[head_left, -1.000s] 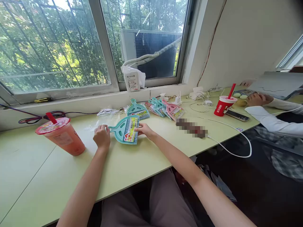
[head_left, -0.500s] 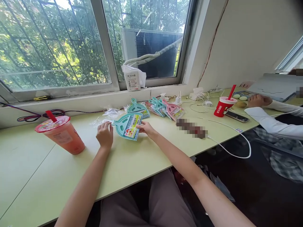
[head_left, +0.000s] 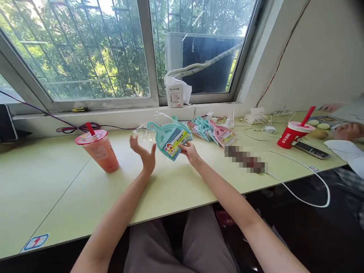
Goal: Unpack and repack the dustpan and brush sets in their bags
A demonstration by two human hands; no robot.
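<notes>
My right hand is closed on the lower edge of a teal mini dustpan-and-brush set with a yellow label, holding it tilted up off the green table. My left hand hovers just left of it, fingers spread and holding nothing. Behind the set lies crumpled clear plastic wrap. Further right sits a pile of more teal and pink dustpan sets.
A pink drink cup with a red straw stands to the left. A red cup, a phone, white cables and chargers lie to the right, where another person's hand and white sleeve rest. A white bag sits on the windowsill.
My left hand let go of the set's handle and opened, rising off the table. My right hand lifted and tilted the teal set. The view swung left.
</notes>
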